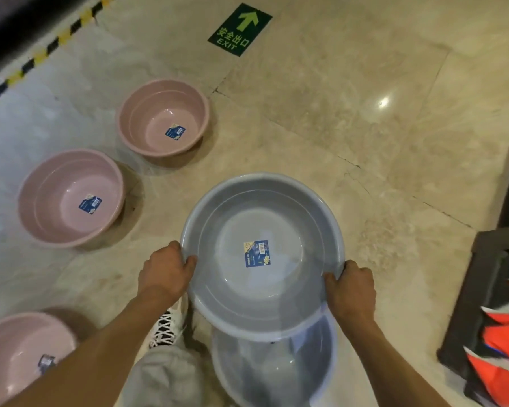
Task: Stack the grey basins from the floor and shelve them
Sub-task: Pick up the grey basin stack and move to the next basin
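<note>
A grey basin point(262, 201) with a blue label inside hangs above the floor, held level by both hands. My left hand point(166, 270) grips its left rim, thumb inside. My right hand point(351, 289) grips its right rim. Under its near edge a second grey basin point(274, 374) stands on the floor, partly hidden by the held one.
Three pink basins point(162, 117) point(71, 198) point(24, 351) stand on the marble floor at the left. A dark shelf frame point(479, 289) with orange-and-white goods point(503, 356) is at the right. A green exit sticker point(240, 29) lies ahead. My shoe point(168, 327) is beside the lower basin.
</note>
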Tool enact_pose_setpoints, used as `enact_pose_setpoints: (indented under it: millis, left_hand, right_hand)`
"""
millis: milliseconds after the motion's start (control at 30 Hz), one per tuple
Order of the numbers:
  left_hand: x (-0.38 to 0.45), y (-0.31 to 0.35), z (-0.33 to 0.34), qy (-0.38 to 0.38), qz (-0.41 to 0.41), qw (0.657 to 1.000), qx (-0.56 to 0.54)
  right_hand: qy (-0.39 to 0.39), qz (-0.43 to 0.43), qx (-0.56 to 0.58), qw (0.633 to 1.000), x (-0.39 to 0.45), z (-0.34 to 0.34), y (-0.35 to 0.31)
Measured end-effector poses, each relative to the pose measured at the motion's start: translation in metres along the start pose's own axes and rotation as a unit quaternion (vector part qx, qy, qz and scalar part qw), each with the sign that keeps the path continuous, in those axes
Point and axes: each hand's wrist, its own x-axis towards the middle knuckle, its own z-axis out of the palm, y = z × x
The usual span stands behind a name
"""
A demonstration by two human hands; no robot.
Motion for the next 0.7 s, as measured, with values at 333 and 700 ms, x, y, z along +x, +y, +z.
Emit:
enact_pose_setpoints:
  millis: [333, 700]
  left_hand:
    - [-0.130, -0.041, 0.118, -0.056, -0.046, 0.997, -0.019]
    - [-0.142, -0.068, 0.176, -0.070, -0.027, 0.996, -0.040]
  right_hand:
    - [-0.012, 0.034, -0.021, 0.999, -0.082, 0.042, 0.141]
    - [-0.013, 0.050, 0.007, 0.999, -0.099, 0.097, 0.190]
